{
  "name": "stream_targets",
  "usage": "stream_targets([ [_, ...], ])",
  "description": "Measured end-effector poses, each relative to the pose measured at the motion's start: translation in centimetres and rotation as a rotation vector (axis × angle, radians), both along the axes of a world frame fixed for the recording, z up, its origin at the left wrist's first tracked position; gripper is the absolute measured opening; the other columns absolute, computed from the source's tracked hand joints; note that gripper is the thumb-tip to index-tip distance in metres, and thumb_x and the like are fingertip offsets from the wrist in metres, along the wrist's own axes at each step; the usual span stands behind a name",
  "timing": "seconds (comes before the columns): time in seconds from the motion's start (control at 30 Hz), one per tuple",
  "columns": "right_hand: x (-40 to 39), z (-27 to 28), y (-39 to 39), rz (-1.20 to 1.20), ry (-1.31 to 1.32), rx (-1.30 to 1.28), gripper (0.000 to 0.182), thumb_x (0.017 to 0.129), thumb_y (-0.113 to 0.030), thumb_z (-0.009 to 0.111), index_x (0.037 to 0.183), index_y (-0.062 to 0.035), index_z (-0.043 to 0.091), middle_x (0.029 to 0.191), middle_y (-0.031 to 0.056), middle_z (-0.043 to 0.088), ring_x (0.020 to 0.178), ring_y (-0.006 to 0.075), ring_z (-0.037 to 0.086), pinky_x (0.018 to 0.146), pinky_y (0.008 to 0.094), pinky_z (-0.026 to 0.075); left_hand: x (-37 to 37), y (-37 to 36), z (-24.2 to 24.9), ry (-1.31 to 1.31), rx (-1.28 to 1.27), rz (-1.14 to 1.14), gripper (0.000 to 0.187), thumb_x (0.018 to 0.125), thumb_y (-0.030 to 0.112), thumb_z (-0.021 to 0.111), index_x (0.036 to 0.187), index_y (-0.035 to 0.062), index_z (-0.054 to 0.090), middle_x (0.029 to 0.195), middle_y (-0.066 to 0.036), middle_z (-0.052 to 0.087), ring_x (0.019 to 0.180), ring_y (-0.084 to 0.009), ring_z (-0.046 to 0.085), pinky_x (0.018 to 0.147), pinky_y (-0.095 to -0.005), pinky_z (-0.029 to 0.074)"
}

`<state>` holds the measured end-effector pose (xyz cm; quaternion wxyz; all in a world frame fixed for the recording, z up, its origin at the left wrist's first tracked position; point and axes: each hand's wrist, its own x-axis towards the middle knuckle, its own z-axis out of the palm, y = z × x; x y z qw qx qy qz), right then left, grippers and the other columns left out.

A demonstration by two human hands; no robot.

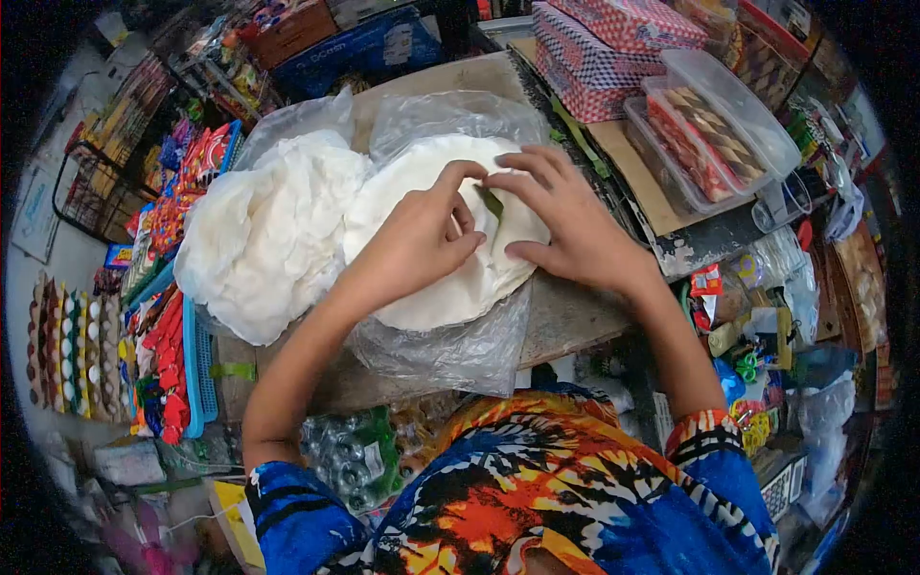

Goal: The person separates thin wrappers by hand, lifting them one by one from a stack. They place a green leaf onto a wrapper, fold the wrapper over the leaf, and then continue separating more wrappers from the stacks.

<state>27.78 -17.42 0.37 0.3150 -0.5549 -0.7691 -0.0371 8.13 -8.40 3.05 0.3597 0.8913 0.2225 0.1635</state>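
A round stack of thin white wrappers (pixel 426 307) lies on clear plastic in front of me. Both of my hands are over it, their index fingertips almost meeting near its middle. My left hand (pixel 417 240) has its fingers bent and its thumb apart from the index finger. On the other side, my right hand (pixel 575 220) spreads its fingers, with the thumb low over the stack. Between the hands a narrow green leaf strip (pixel 492 203) rests on the white surface. A looser, crumpled heap of white wrappers (pixel 268 225) sits against the stack's left side.
The wooden tabletop (pixel 575 316) has clear plastic sheets (pixel 450 355) under the stack. Clear plastic boxes (pixel 709 134) and checkered boxes (pixel 594 67) stand at the back right. To the left is a blue basket (pixel 196 374) of packets; bottles (pixel 355 460) are below the front edge.
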Motion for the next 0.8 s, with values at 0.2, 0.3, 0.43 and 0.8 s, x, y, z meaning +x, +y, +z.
stream_targets([
  [0.2, 0.3, 1.3, 4.0, 0.507, -0.245, -0.222, 0.060, 0.064, -0.015, 0.077, 0.120, -0.0137, 0.055, 0.131, 0.0082, 0.047, 0.128, 0.0316, 0.036, 0.103, 0.0490, 0.034, -2.1, -6.5, -1.1, -0.113, 0.412, 0.184, 0.023, 0.082, 0.005, 0.064, 0.103, 0.0052, 0.056, 0.086, -0.010, 0.060, 0.054, -0.0225, 0.059, 0.050, -0.0341, 0.046],
  [0.3, -1.3, 2.2, 5.3, 0.659, -0.263, -0.351, 0.029, 0.065, -0.007, 0.069, 0.094, -0.0081, 0.067, 0.108, 0.0095, 0.061, 0.108, 0.0297, 0.054, 0.090, 0.0424, 0.043, -2.5, -10.5, -1.8, 0.021, 0.454, 0.109, 0.027, 0.083, 0.013, 0.065, 0.108, 0.0068, 0.056, 0.101, -0.010, 0.060, 0.058, -0.0264, 0.062, 0.050, -0.0360, 0.049],
  [0.43, -3.9, 1.9, 5.8, 0.876, -0.152, -0.471, 0.016, 0.065, -0.003, 0.064, 0.081, -0.0018, 0.067, 0.080, 0.0124, 0.065, 0.076, 0.0311, 0.062, 0.069, 0.0388, 0.048, -2.3, -13.9, -2.9, 0.199, 0.501, 0.209, 0.036, 0.085, 0.023, 0.063, 0.118, 0.0086, 0.054, 0.113, -0.009, 0.058, 0.059, -0.0277, 0.063, 0.047, -0.0370, 0.051],
  [0.8, -12.0, 0.8, 5.4, 1.094, -0.134, -0.528, 0.013, 0.073, -0.008, 0.063, 0.084, -0.0031, 0.063, 0.070, 0.0170, 0.063, 0.066, 0.0351, 0.061, 0.062, 0.0429, 0.046, -6.1, -18.2, -6.3, 0.369, 0.596, 0.662, 0.052, 0.084, 0.035, 0.065, 0.128, 0.0119, 0.053, 0.129, -0.006, 0.055, 0.050, -0.0167, 0.060, 0.044, -0.0273, 0.048],
])
